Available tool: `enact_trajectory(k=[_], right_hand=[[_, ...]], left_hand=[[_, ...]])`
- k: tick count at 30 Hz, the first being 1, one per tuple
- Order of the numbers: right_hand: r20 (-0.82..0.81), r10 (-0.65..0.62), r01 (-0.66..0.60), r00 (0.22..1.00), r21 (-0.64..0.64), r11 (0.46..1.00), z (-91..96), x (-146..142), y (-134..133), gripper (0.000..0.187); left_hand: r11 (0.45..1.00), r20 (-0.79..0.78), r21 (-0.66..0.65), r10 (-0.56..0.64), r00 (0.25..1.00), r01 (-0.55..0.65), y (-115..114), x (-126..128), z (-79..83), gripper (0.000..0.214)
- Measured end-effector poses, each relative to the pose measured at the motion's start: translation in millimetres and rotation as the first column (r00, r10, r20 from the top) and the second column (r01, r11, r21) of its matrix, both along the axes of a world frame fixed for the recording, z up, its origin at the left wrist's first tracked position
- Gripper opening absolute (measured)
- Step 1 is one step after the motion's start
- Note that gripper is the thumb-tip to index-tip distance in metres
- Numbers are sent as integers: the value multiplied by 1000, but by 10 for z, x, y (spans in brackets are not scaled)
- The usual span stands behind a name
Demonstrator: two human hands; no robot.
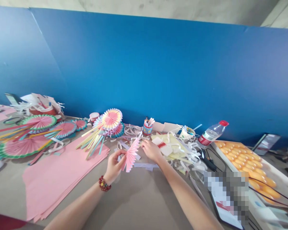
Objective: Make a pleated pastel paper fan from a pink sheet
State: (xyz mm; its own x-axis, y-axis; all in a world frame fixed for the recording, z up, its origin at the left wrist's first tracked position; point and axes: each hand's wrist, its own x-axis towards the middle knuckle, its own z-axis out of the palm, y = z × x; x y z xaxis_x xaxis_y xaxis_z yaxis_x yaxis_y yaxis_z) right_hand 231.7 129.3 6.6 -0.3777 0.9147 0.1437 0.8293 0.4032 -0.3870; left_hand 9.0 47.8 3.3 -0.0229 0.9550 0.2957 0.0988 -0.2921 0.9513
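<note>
My left hand point(114, 166), with a red bead bracelet on its wrist, pinches the lower end of a pleated pink paper fan point(130, 155) and holds it above the table. Close to the fan's upper right edge, my right hand point(150, 150) reaches toward a heap of pale yellow paper and white strips point(180, 150). Its fingers are curled low over the table and I cannot make out anything in them.
A stack of pink paper sheets point(60, 175) lies at the left. Finished pleated rosettes with paper streamers point(38, 131) fill the far left. A small cup of pens point(147, 127), a plastic water bottle point(212, 132) and a tray of orange shapes point(247, 163) stand along the blue wall.
</note>
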Motion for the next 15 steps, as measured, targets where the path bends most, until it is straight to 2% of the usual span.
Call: enact_trajectory(k=[5, 9, 13, 15], right_hand=[[-213, -23, 22, 977, -5, 1000, 168, 305, -268, 14], [-294, -46, 37, 955, -34, 999, 316, 430, -439, 12], [-349, 0, -30, 937, -79, 996, 520, 410, -544, 10], [-482, 29, -117, 876, -153, 981, 601, 388, -640, 10]], left_hand=[[998, 29, -46, -33, 999, 34, 8, -10, -95, 25], [992, 103, -95, -68, 992, 77, 4, 15, -133, 31], [978, 164, -150, -122, 979, 147, -17, 49, -18, 35], [959, 193, -206, -156, 969, 196, -31, 63, 67, 38]])
